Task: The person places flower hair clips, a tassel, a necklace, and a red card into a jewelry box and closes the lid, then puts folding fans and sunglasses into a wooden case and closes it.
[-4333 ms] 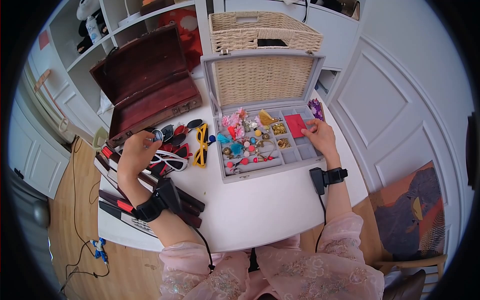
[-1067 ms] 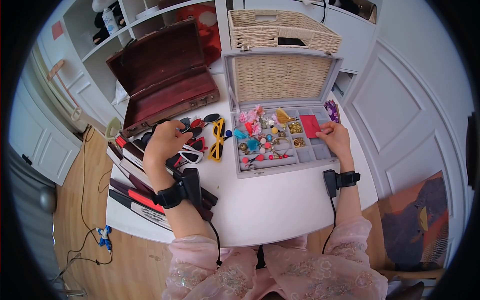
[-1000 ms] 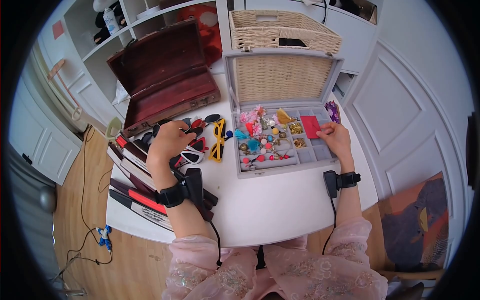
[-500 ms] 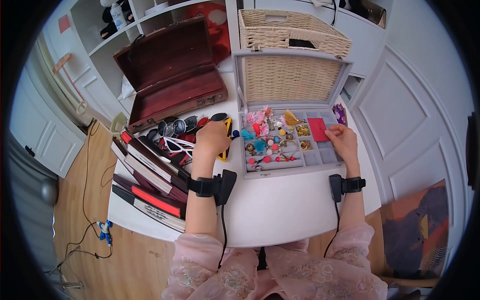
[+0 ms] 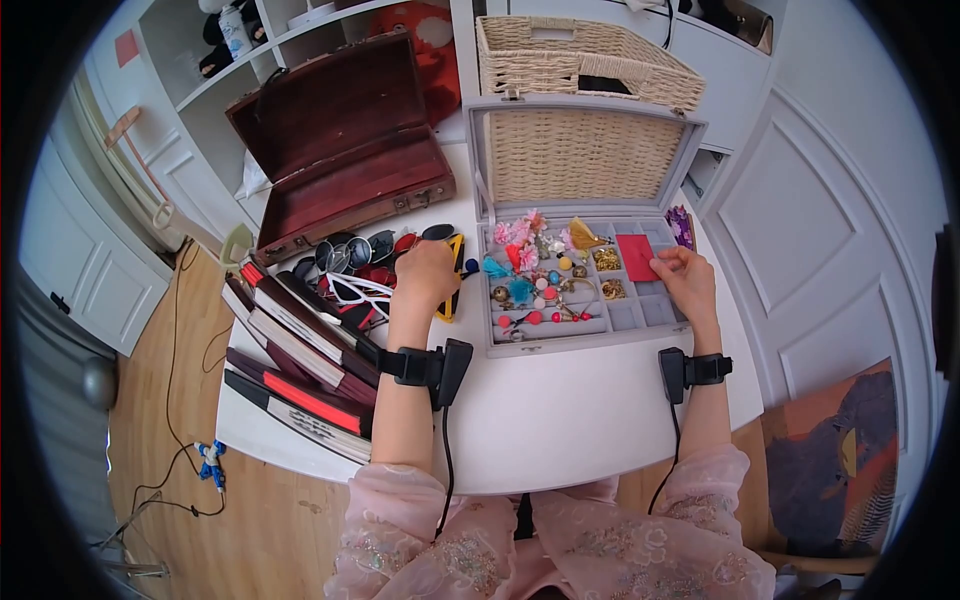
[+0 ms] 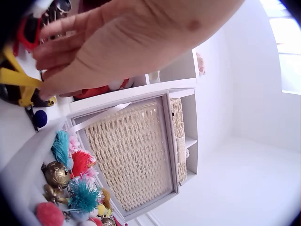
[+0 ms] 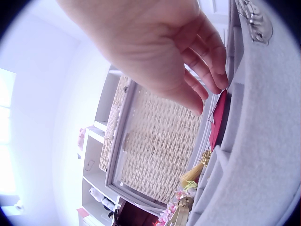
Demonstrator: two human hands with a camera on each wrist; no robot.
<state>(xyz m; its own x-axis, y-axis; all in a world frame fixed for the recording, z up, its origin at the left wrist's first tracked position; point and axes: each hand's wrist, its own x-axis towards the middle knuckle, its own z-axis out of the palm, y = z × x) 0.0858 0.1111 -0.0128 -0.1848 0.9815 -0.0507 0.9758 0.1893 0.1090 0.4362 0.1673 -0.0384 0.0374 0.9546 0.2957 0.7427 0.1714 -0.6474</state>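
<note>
yellow sunglasses (image 6: 18, 77) lie by the left hand (image 5: 426, 276), its fingers nearly straight; the right hand (image 5: 689, 288), thumb apart, touches a red envelope (image 5: 634, 258).

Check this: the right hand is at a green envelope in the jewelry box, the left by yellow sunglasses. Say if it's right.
Not quite: the envelope at the right hand is red, as the head view shows. The rest stands.

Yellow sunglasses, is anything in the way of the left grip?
Nothing I can see: in the left wrist view, the left grip is right at the yellow sunglasses, though whether it touches them I can't tell.
</note>
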